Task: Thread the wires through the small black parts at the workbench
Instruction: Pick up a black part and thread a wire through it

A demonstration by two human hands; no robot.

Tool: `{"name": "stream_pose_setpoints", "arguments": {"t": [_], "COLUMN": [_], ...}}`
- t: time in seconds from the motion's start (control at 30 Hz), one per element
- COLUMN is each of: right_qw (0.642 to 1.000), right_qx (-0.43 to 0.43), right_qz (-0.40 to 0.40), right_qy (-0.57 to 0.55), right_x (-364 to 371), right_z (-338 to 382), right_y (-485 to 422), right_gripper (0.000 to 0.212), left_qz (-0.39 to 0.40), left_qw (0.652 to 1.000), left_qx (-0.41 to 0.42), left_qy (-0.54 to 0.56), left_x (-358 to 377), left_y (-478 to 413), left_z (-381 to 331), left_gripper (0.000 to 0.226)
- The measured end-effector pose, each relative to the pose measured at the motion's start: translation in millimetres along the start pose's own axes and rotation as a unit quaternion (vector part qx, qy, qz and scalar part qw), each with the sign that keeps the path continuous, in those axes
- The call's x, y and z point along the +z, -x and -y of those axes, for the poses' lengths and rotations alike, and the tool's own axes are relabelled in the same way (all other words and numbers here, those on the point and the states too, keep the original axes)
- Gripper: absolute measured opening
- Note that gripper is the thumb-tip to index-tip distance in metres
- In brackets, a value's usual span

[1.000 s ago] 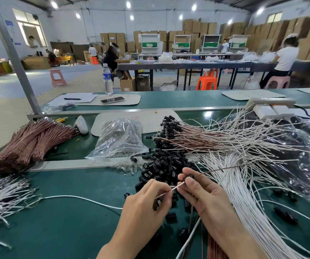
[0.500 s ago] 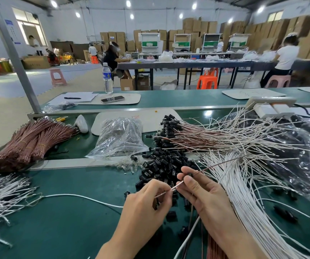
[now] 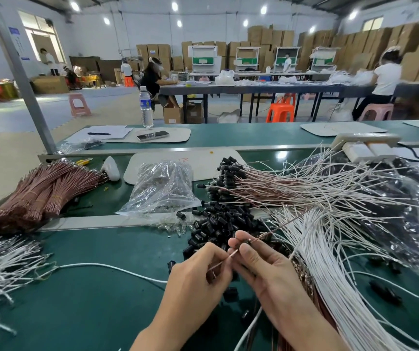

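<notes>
Both hands meet low over the near desk [image 3: 89,287], palms turned inward. The left hand [image 3: 198,274] has its fingers pinched on a thin wire [image 3: 224,259]. The right hand [image 3: 271,274] pinches the small black part [image 3: 247,241] on it.

We see a large hall with white walls [image 3: 132,29] and round ceiling lights [image 3: 174,6]. A window [image 3: 35,25] glows at upper left. Cardboard boxes [image 3: 410,51] stack up at upper right, behind a long grey table [image 3: 254,89] with an orange stool [image 3: 280,112] on the pale floor [image 3: 1,153].
</notes>
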State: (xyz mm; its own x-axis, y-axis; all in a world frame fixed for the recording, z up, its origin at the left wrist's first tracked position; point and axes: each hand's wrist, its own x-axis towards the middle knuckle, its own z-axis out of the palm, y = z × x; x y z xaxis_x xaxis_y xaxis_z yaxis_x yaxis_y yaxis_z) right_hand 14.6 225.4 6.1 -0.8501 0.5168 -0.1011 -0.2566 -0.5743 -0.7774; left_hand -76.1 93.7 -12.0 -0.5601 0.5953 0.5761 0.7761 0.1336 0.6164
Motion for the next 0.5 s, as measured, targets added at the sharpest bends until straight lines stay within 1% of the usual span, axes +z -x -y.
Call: {"name": "stream_pose_setpoints", "arguments": {"t": [0.2,0.3,0.37,0.43,0.5], "right_qw": [0.999,0.998,0.999,0.998,0.998], "right_qx": [-0.001,-0.021,-0.039,-0.050,-0.051], "right_qz": [0.022,0.013,-0.011,-0.037,-0.036], "right_qy": [0.027,0.056,0.029,-0.007,-0.009], "right_x": [3,2,-1,-4,-5], "right_z": [-4,-3,2,7,8], "right_y": [0,0,-1,-2,-1], "right_gripper": [0.029,0.028,0.026,0.024,0.024], "left_qz": [-0.016,-0.017,-0.021,-0.027,-0.036], "left_qw": [1.000,1.000,0.999,0.999,0.999], "left_qx": [-0.007,-0.006,-0.010,-0.013,-0.008], "left_qy": [0.014,-0.007,-0.035,-0.043,-0.037], "left_x": [1,2,1,1,0], "left_y": [-1,-1,-1,-1,-1], "left_z": [2,4,5,5,4], "left_gripper": [0.009,0.014,0.016,0.010,0.004]}}
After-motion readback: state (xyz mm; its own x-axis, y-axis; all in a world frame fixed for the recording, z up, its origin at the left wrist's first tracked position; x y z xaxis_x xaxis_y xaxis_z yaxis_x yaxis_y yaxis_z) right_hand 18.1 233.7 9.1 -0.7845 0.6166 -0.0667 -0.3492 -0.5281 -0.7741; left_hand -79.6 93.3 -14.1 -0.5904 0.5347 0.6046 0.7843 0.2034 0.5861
